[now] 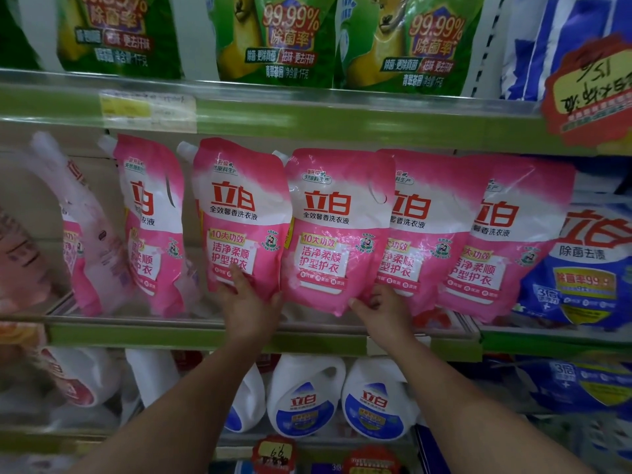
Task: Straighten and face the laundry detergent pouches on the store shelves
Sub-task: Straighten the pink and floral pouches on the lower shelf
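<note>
Both forearms are raised from the lower edge toward the middle shelf (205,331); the left hand (248,304) is laid flat, fingers pressed together, on the bottom of the third pink pouch (239,217); the right hand (383,307) pinches the lower corner of the fourth pink pouch (335,230) just beside it. Six pink pouches can be counted; the leftmost is blurred, the last two overlapped. Three green pouches (284,39) above are cut off.

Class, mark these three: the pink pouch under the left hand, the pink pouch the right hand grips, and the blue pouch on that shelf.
Left-hand pink pouch (239,213): head view, front label.
Right-hand pink pouch (328,230): head view, front label.
Blue pouch (588,268): head view, front panel.
</note>
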Available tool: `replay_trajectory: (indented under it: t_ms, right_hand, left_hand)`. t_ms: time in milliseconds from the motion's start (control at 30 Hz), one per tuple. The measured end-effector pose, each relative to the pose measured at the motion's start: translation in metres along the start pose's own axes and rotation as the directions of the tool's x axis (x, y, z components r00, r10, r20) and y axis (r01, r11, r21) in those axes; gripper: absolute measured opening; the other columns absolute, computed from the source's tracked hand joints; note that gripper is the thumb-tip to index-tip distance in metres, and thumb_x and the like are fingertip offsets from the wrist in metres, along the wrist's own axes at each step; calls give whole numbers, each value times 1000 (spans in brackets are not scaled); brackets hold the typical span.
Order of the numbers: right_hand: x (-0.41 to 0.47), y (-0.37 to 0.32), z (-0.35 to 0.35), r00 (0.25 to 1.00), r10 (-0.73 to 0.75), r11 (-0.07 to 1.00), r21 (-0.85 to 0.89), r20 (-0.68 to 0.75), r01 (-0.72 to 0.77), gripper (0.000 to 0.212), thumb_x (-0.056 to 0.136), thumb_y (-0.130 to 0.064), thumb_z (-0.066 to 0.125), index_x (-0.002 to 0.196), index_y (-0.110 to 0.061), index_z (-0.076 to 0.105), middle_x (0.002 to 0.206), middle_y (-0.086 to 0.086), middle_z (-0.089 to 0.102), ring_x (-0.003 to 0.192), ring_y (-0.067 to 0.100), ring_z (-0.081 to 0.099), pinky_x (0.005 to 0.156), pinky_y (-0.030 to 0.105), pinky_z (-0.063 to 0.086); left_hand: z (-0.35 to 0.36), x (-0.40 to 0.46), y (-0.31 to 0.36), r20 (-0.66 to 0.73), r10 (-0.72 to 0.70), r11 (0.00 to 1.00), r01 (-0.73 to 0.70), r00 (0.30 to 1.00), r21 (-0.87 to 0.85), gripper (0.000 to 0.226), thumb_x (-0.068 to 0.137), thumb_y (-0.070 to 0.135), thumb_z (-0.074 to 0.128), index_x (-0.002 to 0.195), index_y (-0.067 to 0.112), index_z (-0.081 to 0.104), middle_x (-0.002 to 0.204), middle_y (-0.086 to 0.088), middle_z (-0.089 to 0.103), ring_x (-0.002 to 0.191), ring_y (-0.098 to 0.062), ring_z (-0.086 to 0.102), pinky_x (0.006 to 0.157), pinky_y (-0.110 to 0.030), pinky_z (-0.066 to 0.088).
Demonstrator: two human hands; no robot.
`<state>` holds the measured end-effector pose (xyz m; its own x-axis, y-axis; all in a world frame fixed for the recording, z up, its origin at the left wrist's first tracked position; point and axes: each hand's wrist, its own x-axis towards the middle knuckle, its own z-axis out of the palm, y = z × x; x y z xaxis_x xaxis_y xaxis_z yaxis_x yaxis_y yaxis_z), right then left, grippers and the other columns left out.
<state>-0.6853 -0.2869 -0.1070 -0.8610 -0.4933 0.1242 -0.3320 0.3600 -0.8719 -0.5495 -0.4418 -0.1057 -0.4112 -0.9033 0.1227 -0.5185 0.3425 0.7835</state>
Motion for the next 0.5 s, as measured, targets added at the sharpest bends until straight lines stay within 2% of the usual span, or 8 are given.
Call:
replay_trajectory:
  t_ms: [233, 500]
  right_hand:
    - [-2, -4, 0, 1000, 14, 1000, -7, -2, -14, 24, 84, -30, 69, 78, -33, 46, 79, -13, 58, 68, 2, 55, 52, 17, 35]
    - [-3, -3, -1, 1000, 16, 1000, 5, 1, -16, 25, 83, -29, 70, 79, -33, 46, 78, -13, 58, 68, 1, 55, 53, 17, 35]
  left_hand:
    - [0, 1, -2, 3, -1, 1000, 1, 1000, -9, 102, 86, 41, 66, 153, 15, -7, 155, -28, 0, 138, -49, 24, 109, -51, 32]
    - [1, -4, -3, -3, 8, 1000, -8, 1000, -25, 102, 86, 44, 65, 153, 15, -7, 157, -24, -5, 140, -47, 20, 110, -52, 30]
